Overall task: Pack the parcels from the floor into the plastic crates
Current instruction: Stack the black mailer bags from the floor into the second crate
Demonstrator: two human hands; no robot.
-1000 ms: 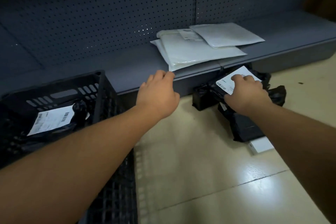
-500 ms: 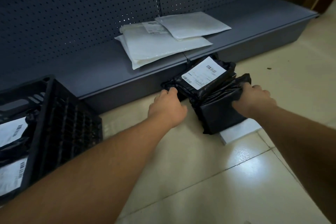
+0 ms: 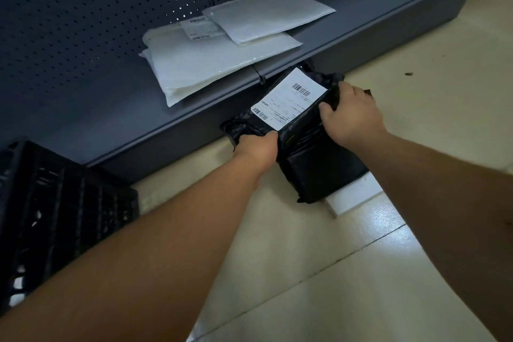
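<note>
On the tiled floor (image 3: pixel 319 272), left hand (image 3: pixel 256 147) and right hand (image 3: pixel 351 116) clamp their fingers round a black parcel (image 3: pixel 302 153), seemingly to lift it toward the crate (image 3: pixel 55 197).

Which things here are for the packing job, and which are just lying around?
For the job: black parcels, held by left hand and right hand; black crate.
Just lying about: white envelopes on the shelf; white box.

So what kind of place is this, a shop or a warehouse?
Probably a stockroom or parcel sorting area, though I can't be sure. A low grey metal shelf with a pegboard back holds white mailers, both hands grip a black labelled parcel on the tiled floor, and a black plastic crate stands nearby.
</note>
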